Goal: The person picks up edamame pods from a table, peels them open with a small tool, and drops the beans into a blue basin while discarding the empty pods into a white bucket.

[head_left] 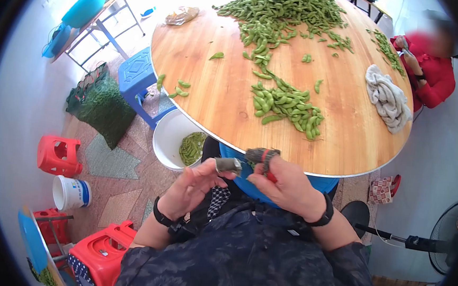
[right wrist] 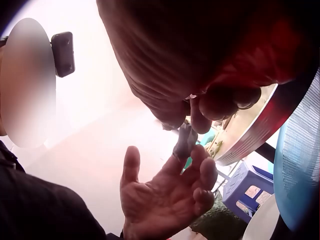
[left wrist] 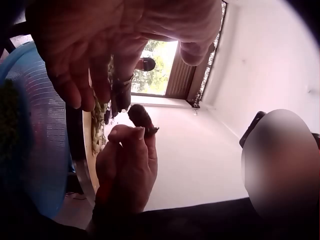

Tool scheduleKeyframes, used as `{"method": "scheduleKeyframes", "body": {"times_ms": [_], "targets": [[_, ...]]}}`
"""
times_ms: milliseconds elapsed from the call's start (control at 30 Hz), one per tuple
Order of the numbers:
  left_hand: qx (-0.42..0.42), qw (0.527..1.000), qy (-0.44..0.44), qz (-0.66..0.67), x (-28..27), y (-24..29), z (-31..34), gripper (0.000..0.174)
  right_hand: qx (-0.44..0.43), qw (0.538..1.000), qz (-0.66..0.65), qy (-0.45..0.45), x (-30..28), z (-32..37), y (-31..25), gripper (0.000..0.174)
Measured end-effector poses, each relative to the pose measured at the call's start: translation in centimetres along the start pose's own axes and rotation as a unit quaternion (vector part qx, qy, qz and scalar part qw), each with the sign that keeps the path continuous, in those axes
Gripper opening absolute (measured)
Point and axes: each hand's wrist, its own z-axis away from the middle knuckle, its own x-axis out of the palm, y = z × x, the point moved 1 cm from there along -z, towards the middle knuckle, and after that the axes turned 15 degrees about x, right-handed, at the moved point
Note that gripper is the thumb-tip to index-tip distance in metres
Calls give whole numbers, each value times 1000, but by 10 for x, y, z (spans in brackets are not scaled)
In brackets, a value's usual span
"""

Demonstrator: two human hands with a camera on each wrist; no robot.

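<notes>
My left hand (head_left: 189, 185) is held palm up over my lap, its fingers loosely spread. A grey wrap (head_left: 228, 166) covers its index finger; the same wrap (right wrist: 186, 141) shows in the right wrist view. Close beside it, my right hand (head_left: 295, 187) has its fingers bent, the thumb near the wrapped fingertip. A dark cover with a red band (head_left: 262, 156) sits on a right finger. I cannot tell whether the right fingers pinch anything. Below the hands is a blue mesh basket (left wrist: 45, 140) with green stuff inside. Green soybean pods (head_left: 287, 104) lie in front on the table.
The round wooden table (head_left: 211, 99) carries a big pod heap (head_left: 296, 15) and a crumpled cloth (head_left: 389, 98). A white bucket (head_left: 168, 139) with pods stands left of my lap, near a blue stool (head_left: 138, 78). A person in red (head_left: 435, 78) sits across at the right.
</notes>
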Motion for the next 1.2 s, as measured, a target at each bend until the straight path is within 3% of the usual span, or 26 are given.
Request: {"method": "scheduleKeyframes", "body": {"times_ms": [33,100,133,167,233,400,467,567,600,633,667,733,800,900,933,1000,1133,1200], "targets": [[0,1000,-6,3,7,-1,-3,80,11,1000,6,-13,3,-2,-2,19],[-28,997,-19,68,17,-3,-6,61,-18,999,-27,-1,11,-5,-1,19],[-115,990,12,77,10,-12,-4,54,-39,999,-30,-22,11,-4,-2,19],[-116,990,12,79,8,-13,-4,54,-59,997,-33,-43,10,-4,-2,18],[-7,988,-142,-67,7,-10,-4,51,-69,996,-19,-53,7,-3,2,18],[-12,971,-202,-127,18,-1,-19,52,-118,987,112,-10,3,7,-1,18],[-119,978,-167,-40,19,1,-17,51,-135,980,146,-15,2,11,1,19],[-128,983,-132,-9,10,-16,-17,41,-128,989,72,-22,3,8,11,24],[-126,982,-138,-7,14,-16,-19,41,-52,997,54,-30,-10,8,3,27],[-131,987,-88,7,17,-14,-22,36,22,998,34,-38,-27,6,-5,30],[-136,990,-36,21,19,-13,-24,31,35,998,32,33,-39,1,8,35],[-110,994,0,19,13,-15,-27,29,58,984,57,156,-74,-11,22,20],[-72,996,48,21,7,-17,-30,27,146,960,132,197,-101,-19,37,17],[-48,993,106,31,10,-20,-38,25,105,951,179,229,-107,-35,67,16],[-39,993,105,27,14,-22,-42,25,103,951,181,230,-105,-39,71,16],[-24,995,101,-4,23,-29,-49,25,-1,936,229,266,-96,-45,72,15],[-22,996,29,-76,25,-36,-50,26,59,926,295,228,-87,-39,64,14],[-46,996,-17,-77,29,-39,-49,25,62,913,305,262,-88,-35,57,13]]}}
